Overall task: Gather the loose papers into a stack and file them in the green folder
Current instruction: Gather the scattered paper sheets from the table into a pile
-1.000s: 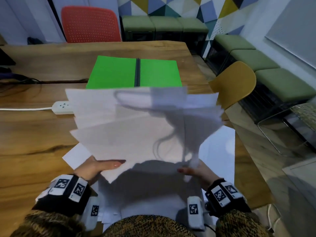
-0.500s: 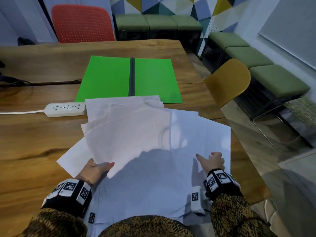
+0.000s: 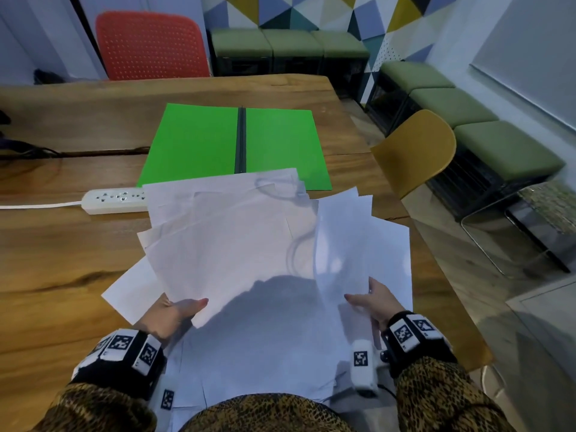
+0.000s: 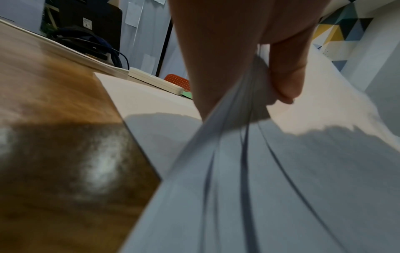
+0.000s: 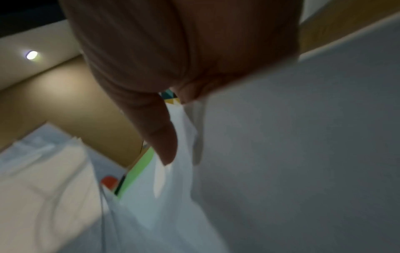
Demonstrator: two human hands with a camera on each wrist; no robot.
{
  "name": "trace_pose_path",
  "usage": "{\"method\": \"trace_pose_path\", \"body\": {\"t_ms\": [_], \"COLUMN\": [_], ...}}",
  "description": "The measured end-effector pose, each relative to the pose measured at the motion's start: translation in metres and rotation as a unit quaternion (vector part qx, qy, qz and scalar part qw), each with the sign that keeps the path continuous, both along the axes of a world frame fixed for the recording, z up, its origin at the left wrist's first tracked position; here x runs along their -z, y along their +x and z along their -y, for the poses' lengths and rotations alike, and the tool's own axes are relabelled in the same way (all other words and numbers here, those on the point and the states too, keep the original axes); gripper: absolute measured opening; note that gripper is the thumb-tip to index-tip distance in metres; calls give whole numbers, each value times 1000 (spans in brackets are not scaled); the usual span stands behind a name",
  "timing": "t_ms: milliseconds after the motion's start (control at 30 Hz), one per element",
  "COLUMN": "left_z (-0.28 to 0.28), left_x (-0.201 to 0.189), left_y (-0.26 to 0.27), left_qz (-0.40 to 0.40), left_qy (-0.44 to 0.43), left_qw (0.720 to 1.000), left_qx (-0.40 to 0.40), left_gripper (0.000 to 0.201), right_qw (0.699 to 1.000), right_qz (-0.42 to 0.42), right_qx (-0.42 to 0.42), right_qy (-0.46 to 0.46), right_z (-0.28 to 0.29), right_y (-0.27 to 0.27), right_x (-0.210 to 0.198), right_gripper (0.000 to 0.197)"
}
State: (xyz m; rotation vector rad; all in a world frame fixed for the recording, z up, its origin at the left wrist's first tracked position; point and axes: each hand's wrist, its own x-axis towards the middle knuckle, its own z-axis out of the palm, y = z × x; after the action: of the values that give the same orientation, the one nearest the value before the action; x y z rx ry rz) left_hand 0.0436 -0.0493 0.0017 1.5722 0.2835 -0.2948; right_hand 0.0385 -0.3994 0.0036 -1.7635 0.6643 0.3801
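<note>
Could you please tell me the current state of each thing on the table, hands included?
green folder: open flat, no papers inside.
loose papers: fanned out, unaligned, partly lifted.
left hand: pinching several sheets.
right hand: lifting a sheet's edge; grip unclear.
power strip: on the table, sockets seem unused.

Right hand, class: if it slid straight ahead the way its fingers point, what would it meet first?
Probably the raised white paper sheet that the right hand already touches at its fingertips; farther on lies the open green folder. Depth is uncertain.
</note>
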Motion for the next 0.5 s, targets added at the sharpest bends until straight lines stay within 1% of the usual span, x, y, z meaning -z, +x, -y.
{"method": "trace_pose_path", "body": {"t_ms": [67,133,167,233,267,300,333,400,433,467,500], "left_z": [2,3,1,-5,-8,-9,-8,3,9,15,20], "left_x": [2,1,2,6,10,12,14,6,3,2,1], "left_y": [1,2,4,9,12,14,16,15,14,12,11], "left_qz": [-8,-31,-36,-54,-84,-108,-126,-125,-122,-120,-123], "left_qy": [20,38,36,-17,-36,-51,-47,-25,-17,-4,-4], "left_qw": [1000,999,999,998,995,991,989,991,991,991,990], "left_qx": [-2,4,20,36,40,53,53,48,52,57,64], "left_gripper": [54,50,51,68,78,85,84,59,49,45,43], "right_qw": [999,998,997,989,981,975,971,965,963,964,971], "right_qz": [19,45,58,76,88,87,78,62,58,57,53], "right_qx": [-27,-50,-49,-24,-7,10,25,47,45,31,8], "right_qy": [-24,-12,23,126,174,204,223,249,261,259,234], "right_z": [-1,-2,-1,4,6,7,5,-5,-12,-19,-24], "right_y": [-3,-7,-8,-11,-13,-13,-13,-13,-14,-15,-15], "right_x": [3,2,3,0,-1,1,1,4,4,5,7], "right_gripper": [39,45,44,39,39,47,48,25,21,28,41]}}
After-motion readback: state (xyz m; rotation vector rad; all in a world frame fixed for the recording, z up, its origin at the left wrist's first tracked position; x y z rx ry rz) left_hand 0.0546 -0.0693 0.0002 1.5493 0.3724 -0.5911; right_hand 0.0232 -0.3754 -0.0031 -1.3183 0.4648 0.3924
